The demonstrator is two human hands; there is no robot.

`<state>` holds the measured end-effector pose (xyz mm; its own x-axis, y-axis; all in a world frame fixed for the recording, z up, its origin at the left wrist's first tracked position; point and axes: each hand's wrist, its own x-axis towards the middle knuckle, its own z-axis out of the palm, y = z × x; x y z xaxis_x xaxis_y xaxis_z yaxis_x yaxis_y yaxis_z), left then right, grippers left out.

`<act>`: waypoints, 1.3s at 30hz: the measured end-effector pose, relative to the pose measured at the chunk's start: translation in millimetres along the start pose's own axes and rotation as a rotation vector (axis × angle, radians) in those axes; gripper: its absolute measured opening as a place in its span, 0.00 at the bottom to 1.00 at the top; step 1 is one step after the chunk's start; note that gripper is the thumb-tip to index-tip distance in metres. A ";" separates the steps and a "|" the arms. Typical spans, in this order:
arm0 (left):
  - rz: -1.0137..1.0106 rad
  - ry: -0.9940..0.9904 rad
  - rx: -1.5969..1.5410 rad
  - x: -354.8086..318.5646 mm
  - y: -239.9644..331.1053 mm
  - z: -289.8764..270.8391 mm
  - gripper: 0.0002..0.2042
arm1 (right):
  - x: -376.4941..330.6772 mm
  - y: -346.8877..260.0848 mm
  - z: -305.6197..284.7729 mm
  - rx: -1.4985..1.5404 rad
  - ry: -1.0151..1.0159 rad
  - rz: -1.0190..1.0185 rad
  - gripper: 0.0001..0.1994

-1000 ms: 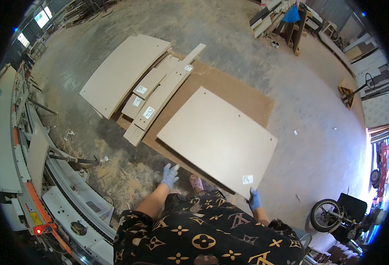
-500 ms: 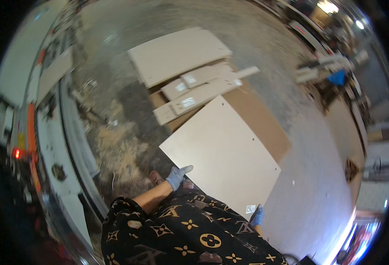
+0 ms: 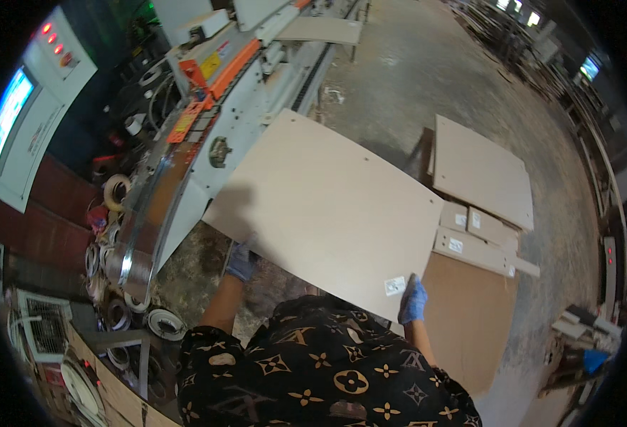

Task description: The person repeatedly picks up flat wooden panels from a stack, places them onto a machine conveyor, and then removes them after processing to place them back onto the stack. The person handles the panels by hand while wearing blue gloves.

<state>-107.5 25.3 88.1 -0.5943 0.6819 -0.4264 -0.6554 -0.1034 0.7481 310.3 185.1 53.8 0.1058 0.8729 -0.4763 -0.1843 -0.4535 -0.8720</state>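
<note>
I hold a large pale flat board point(image 3: 320, 206) in front of me, one hand at each side. Small dark holes run along its far edge, and a white label point(image 3: 394, 286) sticks near its right corner. My left hand point(image 3: 242, 261), in a grey-blue glove, grips the near left edge; its fingers are partly under the board. At the right edge, beside the label, my blue-gloved right hand point(image 3: 413, 299) is closed with the thumb on top and the other fingers hidden beneath. The board's far left corner overlaps the view of a long white machine point(image 3: 217, 181).
Stacked boards point(image 3: 480, 171) and labelled narrow strips point(image 3: 473, 245) lie right, by a brown sheet point(image 3: 470, 313). The machine has an orange rail point(image 3: 235, 69) and another panel point(image 3: 320, 30) on it. Tape rolls point(image 3: 165, 324) sit lower left, below a lit control screen point(image 3: 11, 114).
I have turned left with the board, from above the brown sheet toward the machine. The stacked boards now appear on my right. Both hands keep hold of the board.
</note>
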 end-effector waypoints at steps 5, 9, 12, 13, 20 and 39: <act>0.136 0.182 -0.102 40.1 54.2 -95.6 0.29 | 11.7 -1.4 136.3 0.103 -0.234 0.052 0.08; 0.223 0.311 -0.253 59.3 84.5 -125.5 0.31 | -1.8 14.1 214.3 0.171 -0.361 0.065 0.07; 0.305 0.370 -0.314 78.0 99.0 -129.6 0.29 | -9.5 28.7 257.1 0.218 -0.503 0.162 0.10; 0.331 0.390 -0.311 85.2 102.3 -130.2 0.29 | -11.6 32.5 269.1 0.251 -0.548 0.215 0.11; 0.404 0.459 -0.285 121.9 114.1 -145.7 0.30 | -29.8 17.5 319.1 -0.037 -0.538 0.390 0.19; 0.120 0.181 0.345 289.7 134.5 -195.9 0.28 | 34.8 -41.6 388.8 -0.051 -0.317 0.406 0.23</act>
<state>-459.0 67.1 -34.3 -0.7495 0.5385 -0.3850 -0.3996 0.0956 0.9117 -58.2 304.3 117.4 -0.2675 0.6326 -0.7269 -0.1004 -0.7685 -0.6319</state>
